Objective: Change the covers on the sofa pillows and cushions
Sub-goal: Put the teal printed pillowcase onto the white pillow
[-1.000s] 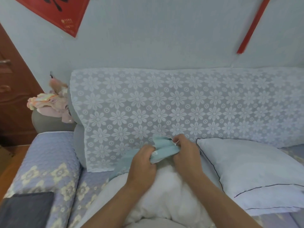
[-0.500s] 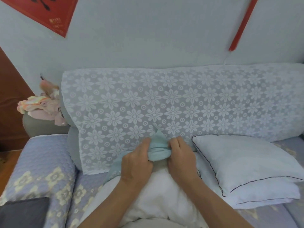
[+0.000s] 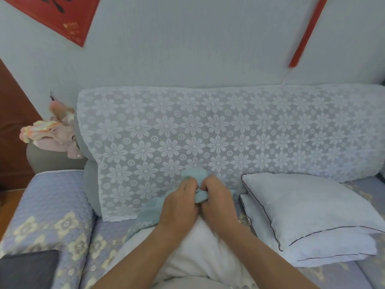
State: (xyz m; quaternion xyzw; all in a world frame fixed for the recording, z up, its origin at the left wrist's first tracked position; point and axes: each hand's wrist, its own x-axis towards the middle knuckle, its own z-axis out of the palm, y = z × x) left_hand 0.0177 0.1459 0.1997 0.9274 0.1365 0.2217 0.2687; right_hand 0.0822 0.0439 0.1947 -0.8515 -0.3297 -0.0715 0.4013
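Note:
A bare white pillow insert (image 3: 200, 253) lies on the sofa seat in front of me, under my forearms. Bunched at its far end is a light blue cover (image 3: 150, 209). My left hand (image 3: 179, 205) and my right hand (image 3: 218, 199) sit close together, and both grip the gathered blue fabric with curled fingers. The fingertips are buried in the cloth. To the right, two white pillows with dark piping (image 3: 308, 215) are stacked on the seat.
The sofa back carries a white flower-lace throw (image 3: 229, 132). The left armrest (image 3: 48, 209) has a lilac quilted cover, with a dark grey item (image 3: 27, 270) at its near end. Pink clothes (image 3: 50, 132) lie behind the armrest. Red decorations hang on the wall.
My hands have drawn closer together on the bunched blue cover, gathering more of it. The view has shifted slightly.

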